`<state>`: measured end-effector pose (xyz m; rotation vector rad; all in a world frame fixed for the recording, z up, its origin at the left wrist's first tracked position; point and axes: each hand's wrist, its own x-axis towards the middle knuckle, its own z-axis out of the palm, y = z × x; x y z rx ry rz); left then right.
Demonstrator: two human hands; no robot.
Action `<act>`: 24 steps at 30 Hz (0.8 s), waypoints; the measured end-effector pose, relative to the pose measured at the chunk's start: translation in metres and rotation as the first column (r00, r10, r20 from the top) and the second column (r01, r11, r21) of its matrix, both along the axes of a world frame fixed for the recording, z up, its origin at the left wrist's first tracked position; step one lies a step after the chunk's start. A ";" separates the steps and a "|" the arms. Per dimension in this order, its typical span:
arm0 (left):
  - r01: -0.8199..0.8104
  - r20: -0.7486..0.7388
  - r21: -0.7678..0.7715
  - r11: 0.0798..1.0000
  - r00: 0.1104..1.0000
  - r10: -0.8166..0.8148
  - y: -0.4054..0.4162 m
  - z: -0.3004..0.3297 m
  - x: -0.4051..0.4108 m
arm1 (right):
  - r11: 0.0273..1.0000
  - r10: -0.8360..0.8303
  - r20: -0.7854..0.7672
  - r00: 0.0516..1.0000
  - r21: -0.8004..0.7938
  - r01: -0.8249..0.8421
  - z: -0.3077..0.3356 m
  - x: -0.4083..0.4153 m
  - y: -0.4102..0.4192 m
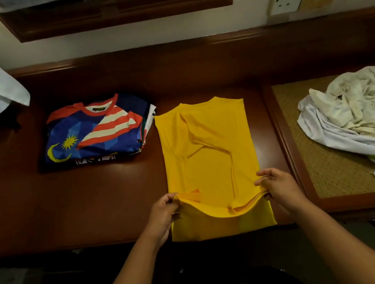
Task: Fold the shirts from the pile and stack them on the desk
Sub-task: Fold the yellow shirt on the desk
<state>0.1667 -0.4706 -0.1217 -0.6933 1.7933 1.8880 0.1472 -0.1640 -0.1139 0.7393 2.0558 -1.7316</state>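
Two hands, left hand (162, 212) and right hand (278, 187), pinching one yellow shirt (206, 153), one folded stack (96, 130), one crumpled pile (356, 109)

On the desk (91, 196) a shirt (206, 143) lies in the middle, its near edge between both hands. A stack of folded shirts (94, 133) sits just left; a pile of crumpled shirts (356, 109) lies well right.

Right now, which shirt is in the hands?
The yellow shirt, mid-desk; left hand and right hand pinch its hem. Flag-print shirt tops the stack.
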 end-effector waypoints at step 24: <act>0.062 0.052 -0.460 0.886 0.998 -0.043 0.008 -0.054 -0.106 | 0.727 0.303 0.193 0.933 0.586 -0.358 -0.067 -0.087 -0.019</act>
